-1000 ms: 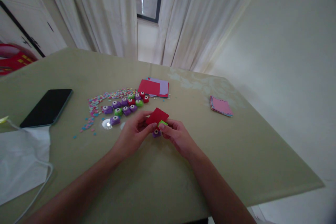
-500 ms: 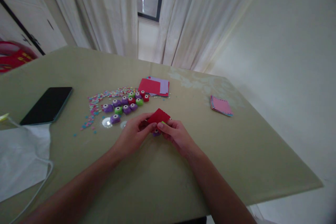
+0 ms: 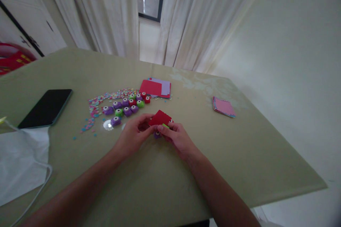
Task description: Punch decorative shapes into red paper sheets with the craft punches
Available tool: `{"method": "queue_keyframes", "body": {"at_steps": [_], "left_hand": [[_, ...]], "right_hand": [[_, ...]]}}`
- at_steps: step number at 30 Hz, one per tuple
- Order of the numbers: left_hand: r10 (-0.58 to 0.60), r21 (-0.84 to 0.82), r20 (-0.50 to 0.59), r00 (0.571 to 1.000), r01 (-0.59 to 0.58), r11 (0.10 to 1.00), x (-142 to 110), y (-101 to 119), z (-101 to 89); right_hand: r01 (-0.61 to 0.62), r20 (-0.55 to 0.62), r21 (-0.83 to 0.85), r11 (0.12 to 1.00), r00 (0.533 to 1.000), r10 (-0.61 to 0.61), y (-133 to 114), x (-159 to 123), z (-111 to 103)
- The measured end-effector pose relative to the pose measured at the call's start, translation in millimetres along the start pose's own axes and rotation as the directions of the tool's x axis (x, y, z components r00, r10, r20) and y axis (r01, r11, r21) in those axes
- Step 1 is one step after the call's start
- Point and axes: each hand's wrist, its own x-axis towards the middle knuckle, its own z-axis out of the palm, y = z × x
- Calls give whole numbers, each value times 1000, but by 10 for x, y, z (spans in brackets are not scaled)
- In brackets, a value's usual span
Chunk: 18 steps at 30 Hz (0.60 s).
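A small red paper card (image 3: 160, 117) with notched edges is pinched in my left hand (image 3: 134, 133). My right hand (image 3: 177, 136) is closed on a green craft punch (image 3: 165, 126) at the card's near right edge; the thumb covers most of the punch. Just below the fingers, a purple craft punch (image 3: 157, 135) is partly hidden. A red and white bit, perhaps another punch, peeks out behind my right fingers. Left of my hands, several purple, green and red craft punches (image 3: 127, 111) stand in loose rows.
Paper confetti (image 3: 93, 108) lies scattered behind and left of the punches. Red and lilac paper sheets (image 3: 150, 88) are stacked farther back. A pink-topped card stack (image 3: 224, 107) lies to the right. At left are a dark tablet (image 3: 46, 108), a white sheet (image 3: 23, 166) and a cable (image 3: 44, 184).
The green punch has shifted slightly and less of it shows under my right thumb than a second ago. Both hands stay together around the red card.
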Motion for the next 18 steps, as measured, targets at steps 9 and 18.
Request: {"method": "queue_keyframes", "body": {"at_steps": [9, 18], "left_hand": [[-43, -19, 112, 993, 46, 999, 46, 37, -78], [-88, -22, 156, 984, 92, 996, 49, 34, -83]], "right_hand": [[-40, 6, -18, 999, 999, 40, -12, 13, -15], [-14, 15, -116, 993, 1000, 16, 3, 25, -45]]}}
